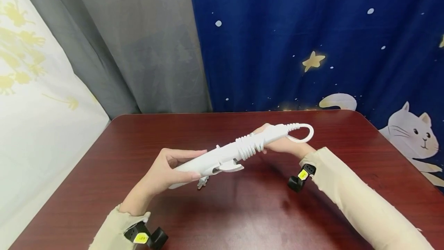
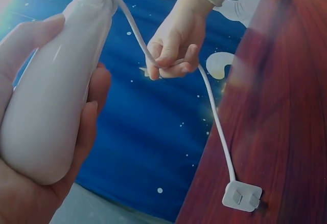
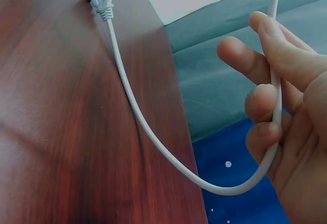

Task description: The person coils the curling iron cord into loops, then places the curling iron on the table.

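A long white hair styling iron [image 1: 222, 156], with its power cord [image 1: 249, 146] wound several times around it, is held above the table at a slant. My left hand [image 1: 163, 171] grips its rounded lower end, thumb on one side and fingers on the other, as the left wrist view also shows. Behind the iron's upper end is my right hand [image 1: 286, 146], partly hidden by it. In the right wrist view, the curled fingers of the right hand [image 3: 301, 91] hold the loose stretch of white cord [image 3: 153, 138]. That stretch ends in a two-prong plug [image 3: 102, 0].
A dark red wooden table [image 1: 215, 219] lies below both hands. Behind it hang a grey curtain [image 1: 149, 49] and a blue curtain [image 1: 263, 49] with stars and a cat. White patterned fabric [image 1: 38, 138] drapes along the left side.
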`<state>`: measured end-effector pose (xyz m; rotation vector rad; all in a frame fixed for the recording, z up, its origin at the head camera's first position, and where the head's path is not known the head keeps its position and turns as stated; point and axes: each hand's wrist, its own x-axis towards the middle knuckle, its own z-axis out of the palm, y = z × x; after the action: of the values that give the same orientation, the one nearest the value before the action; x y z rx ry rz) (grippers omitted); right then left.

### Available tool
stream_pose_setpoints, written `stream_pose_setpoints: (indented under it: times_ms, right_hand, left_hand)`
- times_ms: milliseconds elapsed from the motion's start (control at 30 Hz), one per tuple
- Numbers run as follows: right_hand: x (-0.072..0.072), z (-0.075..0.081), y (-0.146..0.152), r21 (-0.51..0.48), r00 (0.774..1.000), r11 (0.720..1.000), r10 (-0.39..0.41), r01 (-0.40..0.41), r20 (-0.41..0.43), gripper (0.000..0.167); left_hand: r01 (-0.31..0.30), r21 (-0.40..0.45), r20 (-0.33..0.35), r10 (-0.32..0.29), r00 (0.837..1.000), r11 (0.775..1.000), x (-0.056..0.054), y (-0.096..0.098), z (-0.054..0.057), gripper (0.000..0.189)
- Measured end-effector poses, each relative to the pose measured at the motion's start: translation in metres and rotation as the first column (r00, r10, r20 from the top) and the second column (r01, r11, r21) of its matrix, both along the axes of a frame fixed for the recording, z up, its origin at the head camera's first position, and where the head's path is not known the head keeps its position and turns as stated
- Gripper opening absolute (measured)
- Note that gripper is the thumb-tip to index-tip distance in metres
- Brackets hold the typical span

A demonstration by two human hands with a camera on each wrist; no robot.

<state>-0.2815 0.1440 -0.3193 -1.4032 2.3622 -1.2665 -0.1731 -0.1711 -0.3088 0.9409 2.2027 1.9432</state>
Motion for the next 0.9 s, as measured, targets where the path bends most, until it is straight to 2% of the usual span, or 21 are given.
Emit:
stream_pose_setpoints:
  times_ms: [100, 200, 367, 467, 600, 733, 900]
  right_hand:
    - [-0.004, 0.002, -0.004, -0.002, 0.992, 0.997, 0.078, -0.078, 0.101, 0.019]
    - [-0.005, 0.005, -0.007, 0.036, 0.98, 0.995, 0.09, -0.098, 0.177, 0.019]
    - [-0.003, 0.007, -0.007, 0.075, 0.959, 0.995, 0.038, -0.061, 0.281, 0.013]
    - [-0.003, 0.006, -0.006, 0.097, 0.965, 0.993, 0.04, -0.067, 0.259, 0.008]
    - [-0.004, 0.008, -0.007, 0.103, 0.969, 0.989, 0.077, -0.103, 0.235, 0.006]
    - [-0.004, 0.015, -0.011, 0.123, 0.968, 0.985, 0.093, -0.125, 0.235, 0.008]
    - [-0.004, 0.022, -0.017, 0.207, 0.988, 0.976, 0.035, -0.066, 0.153, 0.017]
  left_hand:
    - [0.086, 0.019, 0.019, -0.086, 0.996, 0.996, 0.0, 0.0, 0.0, 0.046]
    - [0.153, 0.027, 0.057, -0.155, 0.986, 0.988, 0.0, 0.0, -0.001, 0.047]
    - [0.173, -0.066, 0.078, -0.168, 0.983, 0.983, 0.0, -0.002, 0.0, 0.045]
    - [0.196, -0.128, 0.066, -0.189, 0.98, 0.972, 0.0, -0.003, -0.001, 0.042]
    - [0.256, -0.178, 0.045, -0.252, 0.967, 0.95, -0.001, -0.004, -0.001, 0.039]
    - [0.314, -0.193, 0.041, -0.312, 0.949, 0.93, -0.002, -0.004, -0.001, 0.039]
    - [0.386, -0.187, 0.069, -0.38, 0.922, 0.903, -0.001, -0.004, -0.001, 0.041]
